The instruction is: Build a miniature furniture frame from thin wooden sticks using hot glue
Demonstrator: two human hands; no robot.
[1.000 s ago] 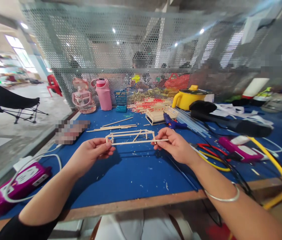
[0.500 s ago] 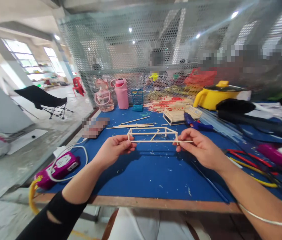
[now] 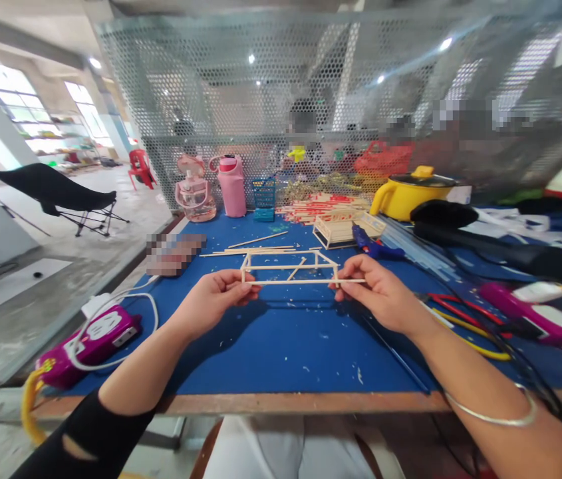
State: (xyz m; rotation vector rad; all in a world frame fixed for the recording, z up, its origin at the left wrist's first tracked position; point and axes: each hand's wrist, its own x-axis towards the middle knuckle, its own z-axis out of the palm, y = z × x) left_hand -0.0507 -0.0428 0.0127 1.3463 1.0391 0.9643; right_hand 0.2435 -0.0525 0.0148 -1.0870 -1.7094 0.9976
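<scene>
Pale wooden box-shaped frame of thin sticks was held above the blue tabletop, one end pinched by the left hand, the other by the right hand. Since half a second earlier, the view had turned slightly rightward; both grips stayed, suggesting only steady holding
</scene>
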